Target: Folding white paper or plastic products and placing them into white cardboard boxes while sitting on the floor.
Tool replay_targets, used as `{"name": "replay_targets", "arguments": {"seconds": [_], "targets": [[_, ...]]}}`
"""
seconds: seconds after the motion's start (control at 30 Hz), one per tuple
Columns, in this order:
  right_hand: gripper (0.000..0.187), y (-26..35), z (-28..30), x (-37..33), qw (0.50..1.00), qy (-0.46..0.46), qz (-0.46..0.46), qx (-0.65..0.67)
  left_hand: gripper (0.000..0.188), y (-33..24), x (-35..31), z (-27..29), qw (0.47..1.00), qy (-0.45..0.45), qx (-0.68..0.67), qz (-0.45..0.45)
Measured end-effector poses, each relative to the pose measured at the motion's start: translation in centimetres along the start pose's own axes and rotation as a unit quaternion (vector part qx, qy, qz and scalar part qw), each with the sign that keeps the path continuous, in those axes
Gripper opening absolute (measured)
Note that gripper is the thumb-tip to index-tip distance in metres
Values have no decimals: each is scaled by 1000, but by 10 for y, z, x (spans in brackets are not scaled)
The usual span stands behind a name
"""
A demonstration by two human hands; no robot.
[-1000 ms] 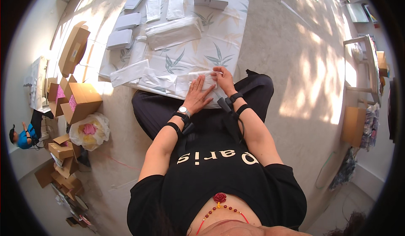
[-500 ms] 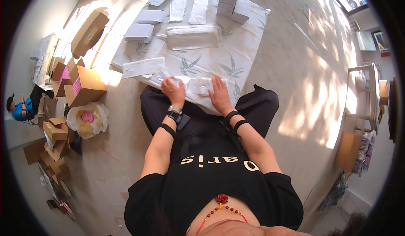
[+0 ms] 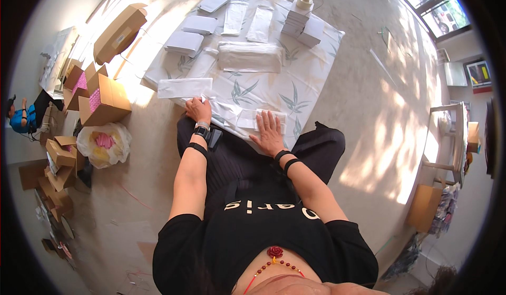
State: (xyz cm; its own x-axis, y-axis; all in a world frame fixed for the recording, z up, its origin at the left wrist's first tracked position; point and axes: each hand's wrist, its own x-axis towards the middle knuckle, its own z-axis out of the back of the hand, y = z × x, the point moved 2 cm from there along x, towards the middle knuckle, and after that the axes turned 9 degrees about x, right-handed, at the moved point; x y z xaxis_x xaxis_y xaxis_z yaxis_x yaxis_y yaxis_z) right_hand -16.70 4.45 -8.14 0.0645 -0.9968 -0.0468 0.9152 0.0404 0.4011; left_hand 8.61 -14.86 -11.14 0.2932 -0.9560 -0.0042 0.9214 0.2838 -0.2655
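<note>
At the near edge of the cloth-covered table [image 3: 247,87], a thin white plastic sleeve [image 3: 225,112] lies crumpled on its left part and flatter towards the right. My left hand [image 3: 198,109] is closed, with its fingertips pinching the sleeve's left end. Spread flat, my right hand [image 3: 270,134] presses down on the sleeve's right part, where a small white folded piece [image 3: 281,120] shows beside the fingers. Just beyond my left hand lies another flat white sleeve [image 3: 184,88].
Further back on the table are a pile of white sleeves [image 3: 250,58], stacks of white cards [image 3: 184,43] and grey-white blocks of cards [image 3: 298,23] under a pale stand [image 3: 304,1]. Open cardboard boxes [image 3: 108,100] and a plastic bag [image 3: 104,145] stand left. A person [image 3: 23,118] is far left.
My left hand has moved left along the table edge, drawing the sleeve's end outward. My right hand has shifted slightly and stays flat. The whole view has tilted a little.
</note>
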Motion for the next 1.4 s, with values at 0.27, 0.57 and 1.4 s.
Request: {"name": "replay_targets", "arguments": {"seconds": [0.27,0.57,1.4], "targets": [[83,1,9,8,998,47,-29,23,22,-3,-14,0,992,-102,-73,31],[73,11,21,17,999,21,-21,17,19,-10,-11,0,989,-74,-124,-9],[24,32,102,87,899,-172,-113,387,106,-33,-152,47,958,-66,-248,-130]]}}
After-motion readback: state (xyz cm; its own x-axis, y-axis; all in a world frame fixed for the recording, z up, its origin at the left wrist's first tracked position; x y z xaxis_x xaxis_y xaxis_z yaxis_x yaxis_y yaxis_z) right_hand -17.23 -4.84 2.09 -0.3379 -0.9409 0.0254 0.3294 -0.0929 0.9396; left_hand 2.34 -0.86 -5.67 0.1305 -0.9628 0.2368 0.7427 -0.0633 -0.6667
